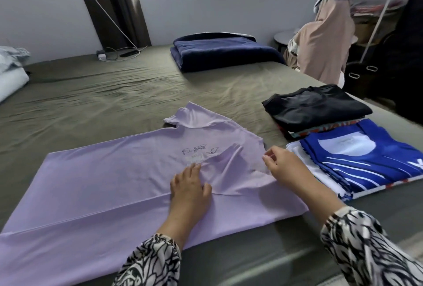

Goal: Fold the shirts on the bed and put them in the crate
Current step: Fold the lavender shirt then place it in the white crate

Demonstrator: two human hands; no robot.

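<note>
A lilac shirt [109, 185] lies spread across the near edge of the bed [114, 93], its printed chest facing up and its neck end toward the right; the near long side looks already turned in, to judge from the straight crease running along it. The left hand [190, 189] rests flat on the cloth near the middle, fingers straight, pressing it down with nothing taken up in its grip; the right hand [281, 166] is at the collar end, its fingertips pinching the fabric, so that grip is closed on the shirt, and creases fan out from there toward the print. Just to the right lie shirts that appear already folded: a blue and white shirt [357, 160] nearest, and beyond it a black shirt [318, 105] on top of a small pile. A folded navy blanket [222, 50] sits well apart at the far side of the bed; no crate can be seen. The step in hand seems to be folding the lilac shirt, part way through; the next move likely calls for tucking in the sleeve, smoothing the creases, then doubling the length over.
</note>
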